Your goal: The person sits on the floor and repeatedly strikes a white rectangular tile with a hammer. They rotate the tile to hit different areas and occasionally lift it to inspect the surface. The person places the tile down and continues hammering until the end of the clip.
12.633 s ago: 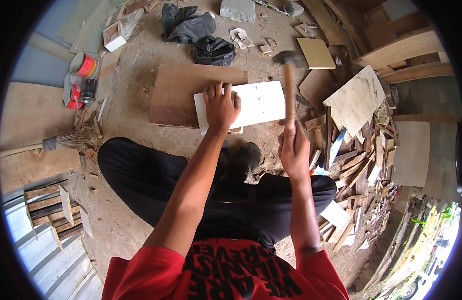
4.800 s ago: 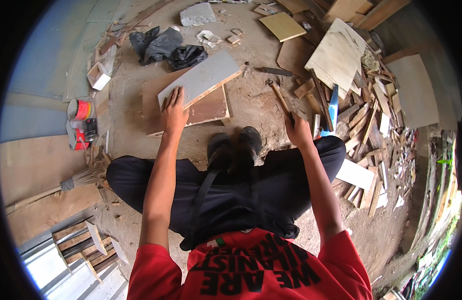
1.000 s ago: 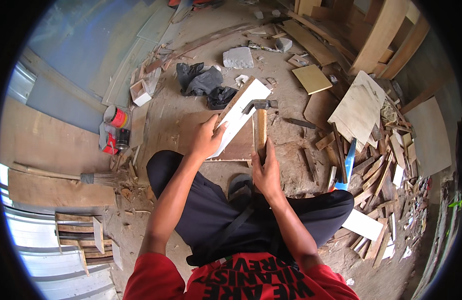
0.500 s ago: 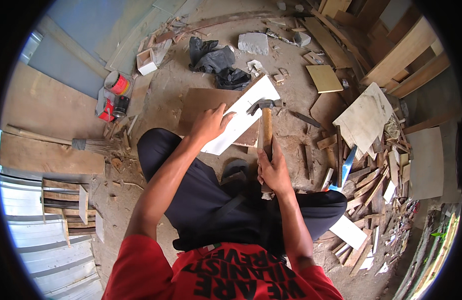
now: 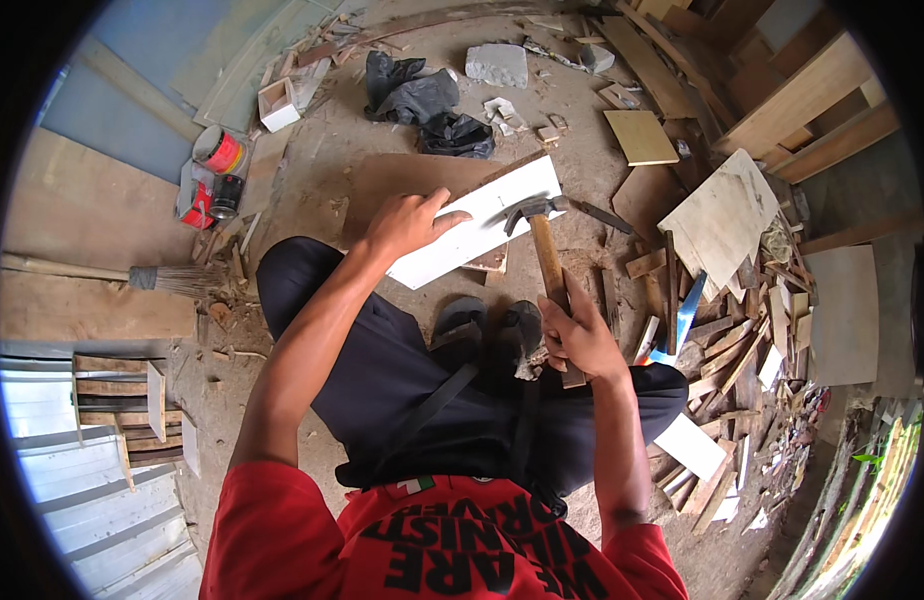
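Note:
A white-faced board (image 5: pixel 460 236) lies at a slant in front of my knees, its far right end raised on edge-showing wood. My left hand (image 5: pixel 410 222) grips its far left edge, the thumb lying across the white face and the fingers partly hidden behind. In my right hand (image 5: pixel 585 335) is a claw hammer (image 5: pixel 549 255), held by its wooden handle. The dark hammer head hovers over or rests near the board's right edge; contact cannot be told. Beneath the board lies a flat brown panel (image 5: pixel 382 185).
Black plastic bags (image 5: pixel 412 95) and a grey block (image 5: pixel 497 65) lie beyond the board. Scrap wood (image 5: pixel 727 365) and a blue handsaw (image 5: pixel 687 315) are heaped at the right. Paint cans (image 5: pixel 220 150) and a broom (image 5: pixel 172 278) are at the left.
The white board has turned to lie flatter across the view, with my left hand moving along. My right hand has shifted right, tilting the hammer handle.

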Motion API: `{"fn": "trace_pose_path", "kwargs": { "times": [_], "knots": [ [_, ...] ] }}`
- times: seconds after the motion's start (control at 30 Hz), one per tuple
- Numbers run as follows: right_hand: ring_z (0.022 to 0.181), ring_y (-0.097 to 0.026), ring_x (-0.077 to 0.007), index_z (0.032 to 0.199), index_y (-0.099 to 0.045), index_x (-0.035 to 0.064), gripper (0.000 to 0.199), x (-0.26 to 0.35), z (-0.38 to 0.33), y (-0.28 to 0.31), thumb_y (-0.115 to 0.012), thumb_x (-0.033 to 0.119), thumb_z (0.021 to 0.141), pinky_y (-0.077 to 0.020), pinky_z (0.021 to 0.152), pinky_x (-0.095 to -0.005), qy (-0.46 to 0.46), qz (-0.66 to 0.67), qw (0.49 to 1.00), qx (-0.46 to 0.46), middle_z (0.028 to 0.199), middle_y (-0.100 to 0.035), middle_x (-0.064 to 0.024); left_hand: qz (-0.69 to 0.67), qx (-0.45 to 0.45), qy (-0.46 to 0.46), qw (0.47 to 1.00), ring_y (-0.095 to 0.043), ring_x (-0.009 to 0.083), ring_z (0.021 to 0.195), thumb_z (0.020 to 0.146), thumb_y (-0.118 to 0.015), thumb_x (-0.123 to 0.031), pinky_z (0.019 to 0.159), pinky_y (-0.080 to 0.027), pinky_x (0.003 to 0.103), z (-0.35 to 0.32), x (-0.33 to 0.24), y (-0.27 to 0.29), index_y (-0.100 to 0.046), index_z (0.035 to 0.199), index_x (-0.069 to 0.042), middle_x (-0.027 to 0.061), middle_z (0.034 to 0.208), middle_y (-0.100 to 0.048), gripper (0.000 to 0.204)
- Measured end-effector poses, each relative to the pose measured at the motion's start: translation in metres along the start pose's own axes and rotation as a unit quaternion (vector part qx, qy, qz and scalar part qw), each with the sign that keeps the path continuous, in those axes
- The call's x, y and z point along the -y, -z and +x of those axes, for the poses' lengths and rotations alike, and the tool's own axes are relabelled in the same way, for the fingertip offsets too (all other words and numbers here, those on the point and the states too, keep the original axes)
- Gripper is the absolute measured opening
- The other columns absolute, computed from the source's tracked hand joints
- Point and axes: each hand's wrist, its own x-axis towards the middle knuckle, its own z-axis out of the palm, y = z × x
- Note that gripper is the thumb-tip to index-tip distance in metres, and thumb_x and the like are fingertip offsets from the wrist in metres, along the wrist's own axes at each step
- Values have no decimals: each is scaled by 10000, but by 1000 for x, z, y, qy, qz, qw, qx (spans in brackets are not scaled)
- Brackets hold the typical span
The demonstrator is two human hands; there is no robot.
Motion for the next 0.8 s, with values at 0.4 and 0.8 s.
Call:
{"fn": "trace_pose_path", "kwargs": {
  "times": [0.4, 0.8],
  "knots": [
    [402, -302, -45, 1495, -354, 110, 500, 38, -74, 59, -543, 165, 1036, -243, 327, -222, -98, 16, 995, -21, 640, -335, 33, 17, -1, 71, 997, -722, 408, 791, 908, -625, -608, 699, -579, 508, -3, 60, 28, -645, 1073, -79, 229, 830, -723, 555],
    [364, -231, -16, 1555, -270, 107, 613, -18, -61, 76, -570, 189, 1026, -197, 282, -185, 17, 309, 948, 73, 612, -313, 48, 117, -148, -133, 973, -703, 253, 951, 878, -742, -300, 867, -559, 385, 16, 43, -31, -711, 1042, -73, 89, 1065, -722, 281]
  ]
}}
